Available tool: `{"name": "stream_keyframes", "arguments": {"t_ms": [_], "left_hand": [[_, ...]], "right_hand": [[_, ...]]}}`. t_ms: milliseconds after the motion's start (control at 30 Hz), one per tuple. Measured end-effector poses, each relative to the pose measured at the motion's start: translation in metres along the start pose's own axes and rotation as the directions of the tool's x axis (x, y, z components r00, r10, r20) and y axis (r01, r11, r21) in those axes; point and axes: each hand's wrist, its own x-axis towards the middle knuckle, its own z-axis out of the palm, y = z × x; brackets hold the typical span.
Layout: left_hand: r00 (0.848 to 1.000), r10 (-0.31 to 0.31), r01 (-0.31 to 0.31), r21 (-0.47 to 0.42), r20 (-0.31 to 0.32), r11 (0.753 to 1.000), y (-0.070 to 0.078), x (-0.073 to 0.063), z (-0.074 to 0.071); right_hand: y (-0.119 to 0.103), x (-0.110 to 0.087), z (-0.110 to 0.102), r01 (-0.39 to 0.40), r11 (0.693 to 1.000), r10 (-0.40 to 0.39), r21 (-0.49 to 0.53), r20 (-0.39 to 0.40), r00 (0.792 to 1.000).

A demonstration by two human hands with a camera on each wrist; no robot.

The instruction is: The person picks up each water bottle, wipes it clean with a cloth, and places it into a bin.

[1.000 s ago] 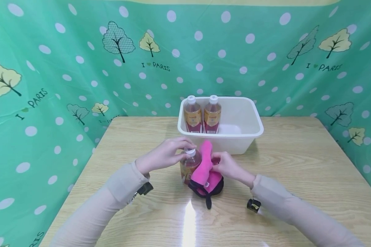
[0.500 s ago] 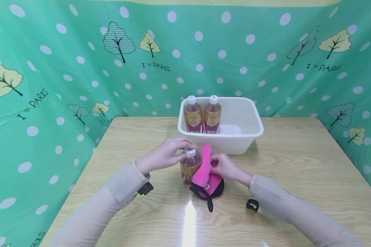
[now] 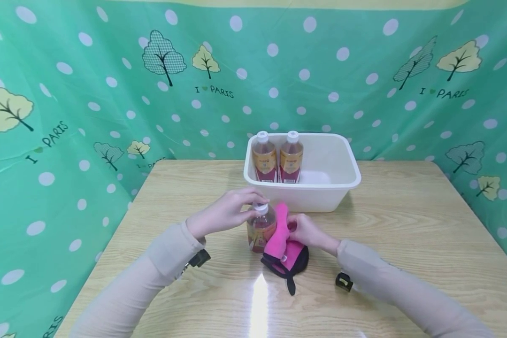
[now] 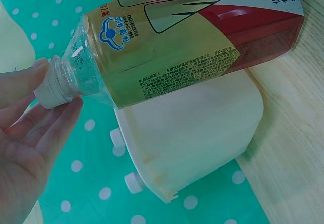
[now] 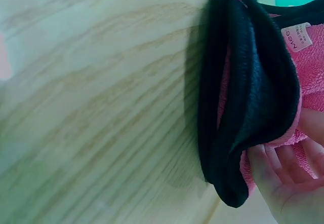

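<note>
Near the table's middle stands an upright drink bottle (image 3: 262, 232) with a gold and red label. My left hand (image 3: 241, 212) pinches its white cap (image 4: 53, 87) between thumb and fingers, as the left wrist view confirms. Right beside the bottle, my right hand (image 3: 309, 231) grips a folded pink cloth (image 3: 280, 237) with black edging and a black hanging loop. That cloth overlaps the bottle's lower right side in the head view. In the right wrist view, the fingers (image 5: 283, 165) pinch the cloth's pink folds below its black border (image 5: 243, 77).
Behind the hands stands a white plastic bin (image 3: 321, 197), with two similar bottles (image 3: 265, 162) upright in its left part. A wooden table (image 3: 405, 225) lies underneath. A green dotted curtain (image 3: 253, 70) hangs along the back and sides.
My right hand has drawn the pink cloth slightly down along the bottle and toward me, so its top end sits lower. The left hand stays on the cap.
</note>
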Motion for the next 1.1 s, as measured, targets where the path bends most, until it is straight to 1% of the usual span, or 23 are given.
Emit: {"name": "stream_keyframes", "arguments": {"t_ms": [233, 367, 567, 667, 800, 900, 967, 1033, 1100], "left_hand": [[1.000, -0.011, 0.011, 0.002, 0.003, 1.000, 0.002, 0.000, -0.001], [1.000, -0.021, 0.021, 0.000, 0.004, 1.000, 0.002, -0.001, 0.000], [0.999, -0.033, 0.033, -0.012, 0.007, 0.999, 0.001, -0.001, 0.001], [1.000, -0.031, 0.031, -0.007, 0.002, 0.999, 0.001, -0.001, 0.001], [0.999, -0.034, 0.034, 0.024, -0.011, 0.999, 0.003, -0.001, 0.002], [0.998, -0.046, 0.048, 0.042, -0.029, 0.998, 0.006, -0.002, 0.004], [0.997, -0.054, 0.056, 0.053, -0.054, 0.997, 0.008, -0.002, 0.005], [0.994, -0.050, 0.056, 0.064, -0.094, 0.996, 0.011, -0.003, 0.007], [0.988, -0.044, 0.057, 0.087, -0.145, 0.995, 0.013, -0.002, 0.009]], "right_hand": [[0.000, -0.002, 0.000, 0.013, 1.000, -0.013, -0.017, 0.001, 1.000], [-0.001, -0.004, -0.001, 0.001, 1.000, -0.001, 0.013, 0.014, 1.000], [-0.003, -0.009, -0.005, -0.020, 0.996, 0.018, 0.088, 0.027, 0.999], [-0.004, -0.013, -0.008, -0.008, 0.994, 0.005, 0.105, 0.023, 1.000], [-0.005, -0.019, -0.012, 0.018, 0.994, -0.018, 0.105, 0.007, 1.000], [-0.006, -0.025, -0.017, 0.019, 0.995, -0.018, 0.102, -0.014, 1.000], [-0.008, -0.028, -0.020, 0.011, 0.994, -0.008, 0.106, -0.027, 1.000], [-0.010, -0.031, -0.023, -0.003, 0.994, 0.007, 0.112, -0.036, 0.999], [-0.011, -0.034, -0.025, -0.018, 0.993, 0.023, 0.119, -0.043, 0.999]]}}
